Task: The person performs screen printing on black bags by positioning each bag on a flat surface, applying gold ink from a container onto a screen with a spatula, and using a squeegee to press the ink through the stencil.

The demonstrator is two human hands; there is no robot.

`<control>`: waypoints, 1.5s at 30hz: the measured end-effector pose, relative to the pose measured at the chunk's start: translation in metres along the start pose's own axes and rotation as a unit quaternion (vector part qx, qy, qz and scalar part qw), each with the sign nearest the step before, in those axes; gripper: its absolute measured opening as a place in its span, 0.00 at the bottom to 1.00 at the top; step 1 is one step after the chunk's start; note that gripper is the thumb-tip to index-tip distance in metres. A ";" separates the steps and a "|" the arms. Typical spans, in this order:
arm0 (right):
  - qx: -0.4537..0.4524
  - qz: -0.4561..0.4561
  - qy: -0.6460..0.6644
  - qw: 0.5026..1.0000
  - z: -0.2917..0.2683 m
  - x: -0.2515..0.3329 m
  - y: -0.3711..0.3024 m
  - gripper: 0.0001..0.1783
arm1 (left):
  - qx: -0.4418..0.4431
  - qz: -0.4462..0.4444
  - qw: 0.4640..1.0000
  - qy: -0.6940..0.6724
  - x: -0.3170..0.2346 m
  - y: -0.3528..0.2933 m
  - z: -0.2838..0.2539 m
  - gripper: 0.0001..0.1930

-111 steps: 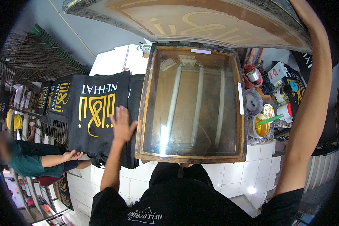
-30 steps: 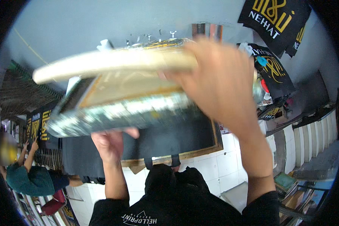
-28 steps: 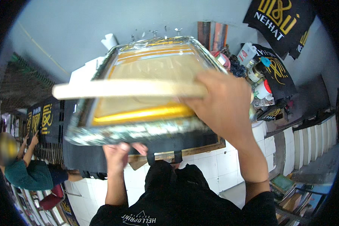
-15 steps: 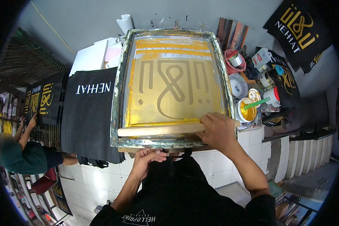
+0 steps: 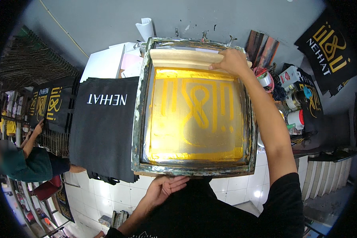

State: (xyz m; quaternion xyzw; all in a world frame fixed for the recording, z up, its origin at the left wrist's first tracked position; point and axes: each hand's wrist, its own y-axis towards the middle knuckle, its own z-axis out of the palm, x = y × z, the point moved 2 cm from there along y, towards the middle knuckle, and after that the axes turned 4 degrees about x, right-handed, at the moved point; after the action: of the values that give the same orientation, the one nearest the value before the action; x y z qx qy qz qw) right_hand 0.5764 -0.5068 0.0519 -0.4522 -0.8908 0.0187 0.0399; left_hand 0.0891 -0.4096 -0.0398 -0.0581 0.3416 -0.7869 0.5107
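Note:
In front of me lies a screen printing frame (image 5: 139,119) with paint-stained edges. Gold ink (image 5: 196,156) coats its mesh, brightest in a band along the near side, and a large looping design shows through. My right hand (image 5: 232,63) is closed round the right end of a squeegee (image 5: 180,59) with a long wooden handle, which lies across the frame's far end. Below the near edge is my left hand (image 5: 167,189), its fingers stretched out and holding nothing; the fingertips come close to the frame's underside, and I cannot tell whether they touch.
A stack of black fabric bags (image 5: 103,131) lies left of the frame, with white sheets (image 5: 104,62) behind it. To the right stand a red-lidded tub (image 5: 295,118) and several other containers. Printed black bags (image 5: 327,49) hang at the far right. A person (image 5: 25,164) works at the left.
My right hand has carried the squeegee from the near end of the frame to the far end, and the design now looks bright gold. My left hand's fingers have straightened.

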 end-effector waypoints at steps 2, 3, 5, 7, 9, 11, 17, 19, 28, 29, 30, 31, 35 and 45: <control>-0.012 0.006 -0.010 1.000 -0.003 -0.001 0.013 0.46 | 0.003 -0.039 0.999 -0.019 -0.006 -0.005 0.004 0.30; -0.009 0.007 -0.019 1.000 -0.001 0.001 0.015 0.45 | 0.019 -0.067 0.995 0.074 -0.015 -0.009 0.006 0.26; -0.030 0.003 -0.020 0.999 0.003 0.005 0.014 0.48 | 0.031 -0.003 0.973 0.227 -0.042 -0.008 0.018 0.22; -0.026 0.018 -0.028 0.999 0.009 0.009 0.006 0.48 | -0.002 0.139 0.899 0.415 -0.083 0.009 0.041 0.18; -0.011 0.033 -0.035 0.999 0.012 0.013 -0.008 0.45 | -0.044 0.308 0.769 0.558 -0.136 0.039 0.073 0.16; -0.023 0.032 -0.038 0.998 0.014 0.018 -0.024 0.44 | -0.114 0.506 0.544 0.659 -0.198 0.081 0.106 0.19; -0.073 -0.006 -0.030 0.997 0.025 0.026 -0.065 0.42 | -0.164 0.371 0.383 0.830 -0.294 0.146 0.119 0.19; -0.082 -0.019 -0.028 0.996 0.029 0.027 -0.076 0.42 | -0.149 0.407 0.380 0.817 -0.286 0.137 0.113 0.17; -0.065 -0.032 0.004 0.997 0.037 0.044 -0.156 0.39 | -0.150 0.395 0.404 0.811 -0.222 0.083 0.095 0.15; -0.068 -0.035 0.010 0.997 0.038 0.047 -0.168 0.39 | -0.148 0.398 0.400 0.812 -0.212 0.075 0.091 0.14; -0.066 -0.033 0.015 0.997 0.040 0.049 -0.180 0.40 | -0.156 0.391 0.399 0.814 -0.201 0.067 0.087 0.15; -0.069 -0.036 0.022 0.997 0.042 0.052 -0.194 0.38 | -0.164 0.384 0.399 0.816 -0.190 0.058 0.084 0.15; -0.072 -0.046 0.059 0.995 0.053 0.063 -0.253 0.32 | -0.162 0.357 0.402 0.827 -0.149 0.019 0.076 0.15; -0.134 -0.078 0.046 0.987 0.071 0.082 -0.333 0.18 | -0.113 0.416 0.472 0.769 -0.084 -0.026 0.008 0.44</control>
State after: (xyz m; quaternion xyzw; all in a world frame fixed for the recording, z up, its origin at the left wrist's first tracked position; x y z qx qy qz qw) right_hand 0.2541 -0.6376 0.0082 -0.3826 -0.9152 -0.1249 0.0214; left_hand 0.1124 -0.3356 0.0032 0.6617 0.6674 -0.1653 0.2990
